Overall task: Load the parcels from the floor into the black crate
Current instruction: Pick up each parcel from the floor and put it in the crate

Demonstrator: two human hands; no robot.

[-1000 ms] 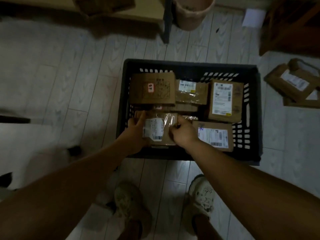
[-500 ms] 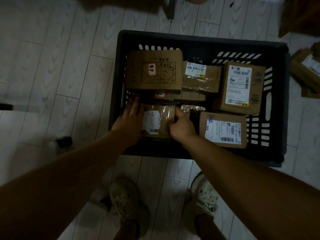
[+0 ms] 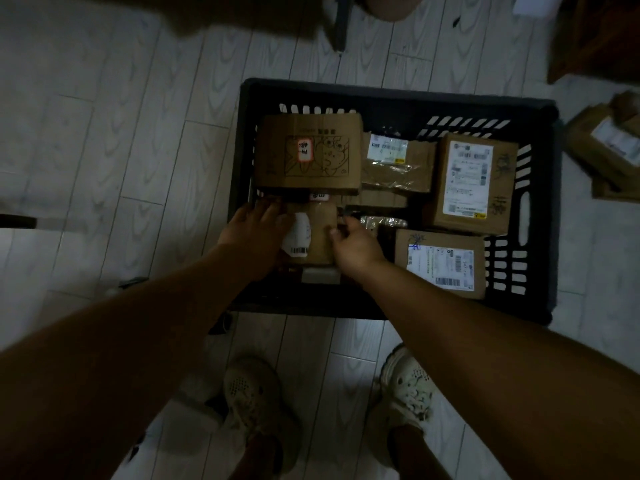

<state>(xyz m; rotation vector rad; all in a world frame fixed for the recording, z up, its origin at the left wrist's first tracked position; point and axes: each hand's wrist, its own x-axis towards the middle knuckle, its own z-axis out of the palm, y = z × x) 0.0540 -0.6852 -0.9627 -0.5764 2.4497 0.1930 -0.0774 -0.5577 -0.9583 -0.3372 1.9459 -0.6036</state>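
1. Cardboard fills most of the black crate [image 3: 391,95], which stands on pale wood-grain floor [image 3: 104,150] just ahead of the person's shoes [image 3: 256,393].
2. A small brown parcel [image 3: 318,233] with a white label sits at the crate's near left corner, between both hands.
3. Left hand [image 3: 254,230] lies flat against the parcel's left side, fingers stretched toward the crate's far wall, covering part of the label.
4. Right hand [image 3: 356,244] presses the parcel's right edge with thumb and curled fingers; in the dim light it seems to be pinching it rather than merely touching.
5. Behind this parcel lies a large box with a red sticker [image 3: 308,154]; to the right stand a tall labelled box [image 3: 471,181] and a flat labelled box [image 3: 440,265].
6. More parcels on the floor [image 3: 609,147] lie right of the crate, apart from it.
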